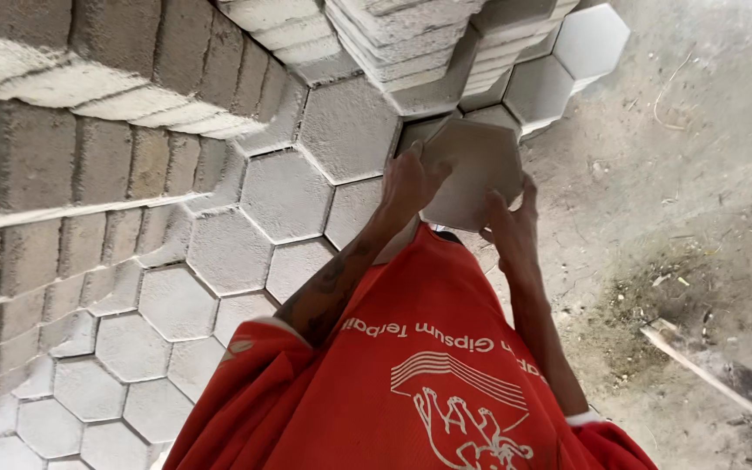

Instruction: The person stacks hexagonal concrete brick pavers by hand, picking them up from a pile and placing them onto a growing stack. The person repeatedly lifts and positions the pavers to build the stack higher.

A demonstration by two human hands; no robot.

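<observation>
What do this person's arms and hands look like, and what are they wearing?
Both hands, left and right, are bare, with no gloves. The left forearm carries dark tattoo markings. A red short-sleeved shirt with white lettering and a white printed emblem covers the upper arms; the sleeve ends have white trim.

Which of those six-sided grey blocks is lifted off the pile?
The hexagonal block gripped between the left hand and right hand; the others lie flat, fitted edge to edge.
</observation>
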